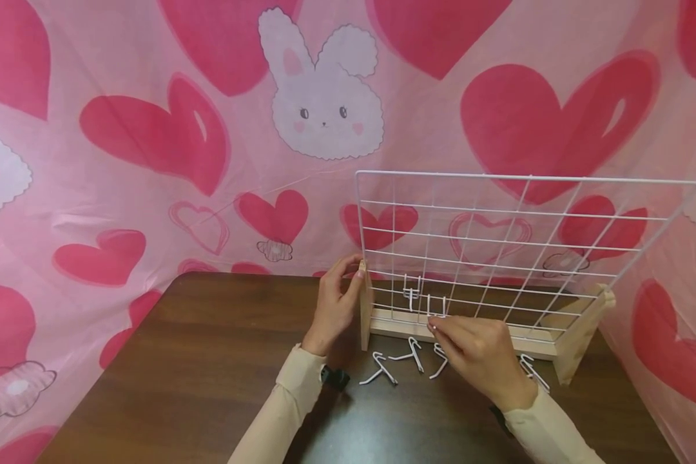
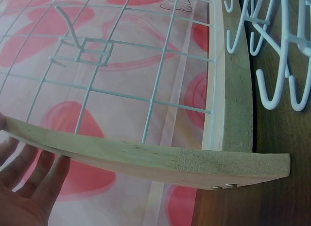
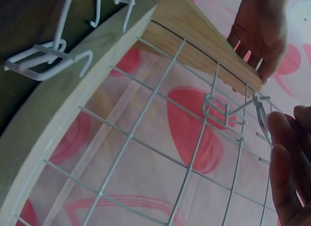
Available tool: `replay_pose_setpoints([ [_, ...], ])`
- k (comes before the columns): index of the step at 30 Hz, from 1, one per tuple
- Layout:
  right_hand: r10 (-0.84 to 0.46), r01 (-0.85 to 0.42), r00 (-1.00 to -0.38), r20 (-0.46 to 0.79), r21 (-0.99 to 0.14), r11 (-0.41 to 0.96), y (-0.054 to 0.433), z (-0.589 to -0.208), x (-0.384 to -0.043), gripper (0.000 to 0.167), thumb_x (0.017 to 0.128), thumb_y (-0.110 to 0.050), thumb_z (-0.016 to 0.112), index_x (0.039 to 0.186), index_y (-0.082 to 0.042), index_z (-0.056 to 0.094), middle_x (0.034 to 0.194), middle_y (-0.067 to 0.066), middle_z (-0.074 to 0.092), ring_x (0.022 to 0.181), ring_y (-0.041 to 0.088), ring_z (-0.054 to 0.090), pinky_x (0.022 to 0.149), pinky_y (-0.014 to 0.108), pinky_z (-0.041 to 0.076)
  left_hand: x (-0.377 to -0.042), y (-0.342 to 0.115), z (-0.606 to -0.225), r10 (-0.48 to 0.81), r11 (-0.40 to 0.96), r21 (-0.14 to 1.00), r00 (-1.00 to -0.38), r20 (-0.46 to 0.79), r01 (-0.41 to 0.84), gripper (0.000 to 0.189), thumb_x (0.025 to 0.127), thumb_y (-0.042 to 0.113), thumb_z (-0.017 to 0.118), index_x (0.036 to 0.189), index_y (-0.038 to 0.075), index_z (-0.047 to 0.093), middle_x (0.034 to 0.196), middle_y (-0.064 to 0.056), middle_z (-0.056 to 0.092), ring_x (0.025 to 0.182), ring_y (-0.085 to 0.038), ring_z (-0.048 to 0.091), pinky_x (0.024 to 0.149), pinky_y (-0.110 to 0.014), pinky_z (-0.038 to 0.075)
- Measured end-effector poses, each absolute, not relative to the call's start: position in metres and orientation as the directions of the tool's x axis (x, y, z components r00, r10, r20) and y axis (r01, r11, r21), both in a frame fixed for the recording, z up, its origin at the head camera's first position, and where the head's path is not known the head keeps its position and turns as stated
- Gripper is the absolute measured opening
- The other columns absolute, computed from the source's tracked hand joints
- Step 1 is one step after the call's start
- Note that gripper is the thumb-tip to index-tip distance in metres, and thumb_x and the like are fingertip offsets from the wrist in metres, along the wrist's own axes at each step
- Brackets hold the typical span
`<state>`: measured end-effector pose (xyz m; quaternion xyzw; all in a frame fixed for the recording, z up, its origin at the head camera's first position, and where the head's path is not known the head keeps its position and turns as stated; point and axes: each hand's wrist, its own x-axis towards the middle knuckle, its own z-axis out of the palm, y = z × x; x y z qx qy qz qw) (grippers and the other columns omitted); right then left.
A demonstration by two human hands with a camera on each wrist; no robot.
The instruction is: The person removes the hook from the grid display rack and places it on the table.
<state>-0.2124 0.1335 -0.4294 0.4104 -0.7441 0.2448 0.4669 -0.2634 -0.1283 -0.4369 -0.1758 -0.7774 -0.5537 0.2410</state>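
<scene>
A white wire grid panel [image 1: 522, 176] stands tilted in a wooden frame on the table. My left hand [image 1: 335, 303] grips the upper end of the frame's left wooden side piece [image 1: 366, 316], thumb on one side and fingers on the other. Between the thumb and fingertips of my right hand [image 1: 481, 351] is a white double-wire hook [image 3: 261, 116], its prongs up at the lower grid wires. Just left of it, another white hook [image 2: 104, 52] hangs on the grid.
Several loose white hooks, among them one at the left [image 1: 379, 369] and one at the right [image 1: 535, 372], lie on the dark wooden table [image 1: 209, 361] before the rack. Behind it hangs a pink cloth [image 1: 197, 38] with hearts and rabbits.
</scene>
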Motion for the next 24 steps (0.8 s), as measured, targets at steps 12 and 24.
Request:
replay_pose_setpoints([
  [12,-0.473,-0.849,-0.256,0.843,0.038,0.527,0.133,-0.443,-0.206,0.041,0.110,-0.029,0.049,0.087,-0.012,0.079,0.070,-0.005,0.077,0.057,0.010,0.071,0.051,0.030,0.052,-0.264,-0.129,-0.437,0.004,0.326,0.771,-0.817,0.577,0.546,0.029,0.104,0.012,0.061,0.132,0.009,0.066,0.124,-0.012,0.072,0.114,-0.029,0.071,0.087,-0.035,0.062],
  [24,-0.565,-0.859,-0.268,0.780,0.072,0.507,0.131,-0.454,-0.200,0.050,0.112,-0.029,0.038,0.086,-0.013,0.078,0.070,-0.008,0.073,0.057,0.005,0.067,0.051,0.027,0.051,-0.264,-0.128,-0.436,-0.002,0.325,0.784,-0.828,0.560,0.529,0.029,0.104,0.013,0.061,0.132,0.009,0.067,0.123,-0.013,0.072,0.113,-0.029,0.071,0.088,-0.037,0.062],
])
